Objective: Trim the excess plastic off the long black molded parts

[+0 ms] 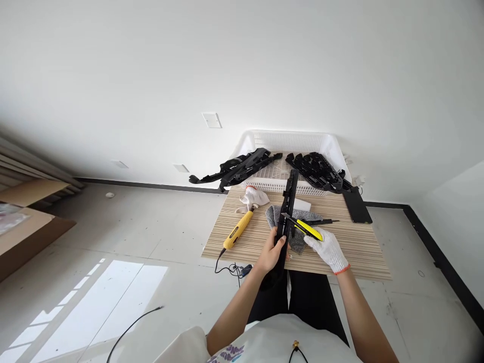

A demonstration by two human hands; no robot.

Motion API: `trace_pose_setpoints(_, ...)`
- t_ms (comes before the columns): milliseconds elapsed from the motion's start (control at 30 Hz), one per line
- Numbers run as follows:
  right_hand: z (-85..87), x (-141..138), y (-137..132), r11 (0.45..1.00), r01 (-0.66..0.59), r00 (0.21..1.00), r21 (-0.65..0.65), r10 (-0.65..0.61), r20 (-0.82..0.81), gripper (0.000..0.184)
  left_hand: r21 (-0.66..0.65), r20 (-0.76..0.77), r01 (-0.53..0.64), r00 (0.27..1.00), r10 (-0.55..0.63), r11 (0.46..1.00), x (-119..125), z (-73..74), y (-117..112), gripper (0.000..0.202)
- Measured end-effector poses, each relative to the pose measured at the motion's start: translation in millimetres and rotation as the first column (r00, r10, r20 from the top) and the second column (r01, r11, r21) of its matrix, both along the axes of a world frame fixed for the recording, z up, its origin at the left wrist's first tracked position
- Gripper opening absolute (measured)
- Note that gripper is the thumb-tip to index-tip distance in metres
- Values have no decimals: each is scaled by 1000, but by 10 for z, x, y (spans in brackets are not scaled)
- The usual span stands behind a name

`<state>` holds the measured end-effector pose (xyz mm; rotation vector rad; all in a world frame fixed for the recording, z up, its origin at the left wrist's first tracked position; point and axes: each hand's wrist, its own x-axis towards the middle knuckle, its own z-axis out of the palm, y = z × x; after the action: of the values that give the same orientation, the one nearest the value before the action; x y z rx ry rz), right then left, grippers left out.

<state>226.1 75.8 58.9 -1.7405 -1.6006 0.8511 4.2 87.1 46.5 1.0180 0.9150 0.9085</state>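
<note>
My bare left hand (273, 250) is wrapped round a long black plastic part (288, 201) that runs from my lap up toward the basket. A white work glove covers my right hand (328, 248), which grips a yellow utility knife (309, 229). The knife's blade end touches the black part near its middle. Both hands hover over a grey cloth (298, 241) on the small wooden table (355, 247).
A white plastic basket (291, 138) at the table's far edge has black plastic parts (317, 171) draped over its rim on both sides. A yellow corded tool (238, 229), a spare white glove (254, 196) and a black flat piece (356, 205) lie on the table. Cardboard (26, 222) sits at left.
</note>
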Motion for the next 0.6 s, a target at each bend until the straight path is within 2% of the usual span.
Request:
trace_pose_setpoints(133, -17, 3, -3, 1000, 5, 1000, 3, -5, -29, 39, -22, -10, 9, 1000, -9, 1000, -3, -19, -4, 38)
trace_pose_setpoints(300, 11, 0, 7, 992, 24, 987, -120, -43, -157, 44, -88, 16, -26, 999, 28, 996, 59, 74, 27, 34)
trace_pose_setpoints(433, 76, 67, -73, 983, 2, 930, -185, -70, -360, 48, -86, 79, 7, 997, 0, 996, 132, 188, 215, 34)
trace_pose_setpoints(600, 156, 157, -268, 950, -111, 938, -292, 3, -346, 41, -97, 91, -70, 993, 79, 993, 176, 273, 458, 33)
